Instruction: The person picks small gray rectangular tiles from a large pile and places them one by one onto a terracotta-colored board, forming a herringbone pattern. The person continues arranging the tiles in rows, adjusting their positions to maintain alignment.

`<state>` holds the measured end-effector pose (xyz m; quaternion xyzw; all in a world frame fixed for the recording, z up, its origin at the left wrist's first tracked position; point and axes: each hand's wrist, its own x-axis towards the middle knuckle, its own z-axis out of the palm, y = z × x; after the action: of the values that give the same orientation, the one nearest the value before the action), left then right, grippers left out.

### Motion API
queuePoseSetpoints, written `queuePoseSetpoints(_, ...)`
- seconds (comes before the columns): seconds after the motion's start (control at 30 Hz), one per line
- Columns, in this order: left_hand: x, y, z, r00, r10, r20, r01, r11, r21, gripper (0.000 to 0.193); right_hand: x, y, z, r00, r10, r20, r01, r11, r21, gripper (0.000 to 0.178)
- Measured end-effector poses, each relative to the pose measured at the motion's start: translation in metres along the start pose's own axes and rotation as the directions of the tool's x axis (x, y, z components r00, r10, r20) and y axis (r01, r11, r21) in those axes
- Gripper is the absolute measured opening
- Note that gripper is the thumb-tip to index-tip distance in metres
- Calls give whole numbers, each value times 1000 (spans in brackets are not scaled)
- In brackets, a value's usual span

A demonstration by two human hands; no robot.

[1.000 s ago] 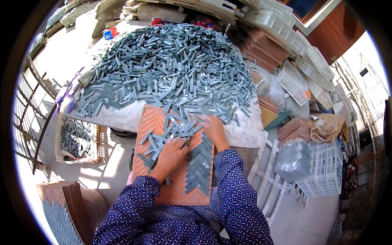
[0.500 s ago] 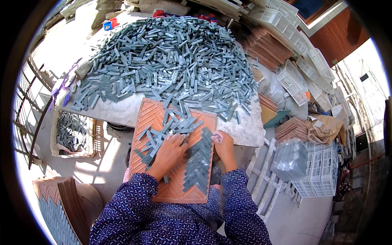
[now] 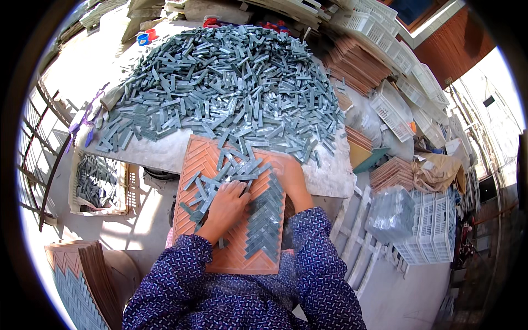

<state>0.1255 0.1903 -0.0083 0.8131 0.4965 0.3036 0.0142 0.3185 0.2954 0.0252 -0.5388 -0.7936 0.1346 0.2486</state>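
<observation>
An orange tray with raised herringbone ridges lies in front of me, its far end at the table edge. Grey-green stone strips fill a zigzag band along its right side. Loose stone strips are heaped across its upper middle. My left hand rests over the tray beside this heap, its fingers curled; whatever they hold is hidden. At the tray's upper right edge is my right hand, its fingers smeared by motion.
A large pile of stone strips covers the table beyond the tray. A crate of strips stands at left. Stacked trays sit lower left. White crates and a pallet are at right.
My right hand has moved up and slightly left, from beside the zigzag band to the tray's upper right corner. My left hand stays nearly in place.
</observation>
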Motion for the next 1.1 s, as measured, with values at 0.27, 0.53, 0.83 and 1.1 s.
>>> queuePoseSetpoints(0.27, 5, 1, -6, 985, -128, -112, 102, 972, -210, 10, 18, 8, 4, 931, -284, 227, 321, 936, -146, 22)
queuePoseSetpoints(0.53, 2, -9, -2, 945, -237, -224, 160, 935, -316, 10, 18, 8, -11, 869, -459, 187, 481, 871, -101, 19)
queuePoseSetpoints(0.83, 3, 1, -11, 993, -93, -71, 89, 994, -65, 18, -3, 6, -41, 894, -322, 312, 281, 945, 170, 14)
queuePoseSetpoints(1.1, 1, 2, -8, 985, -170, 26, 170, 985, -5, 19, -8, 2, -24, 852, -266, 450, 158, 952, 263, 11)
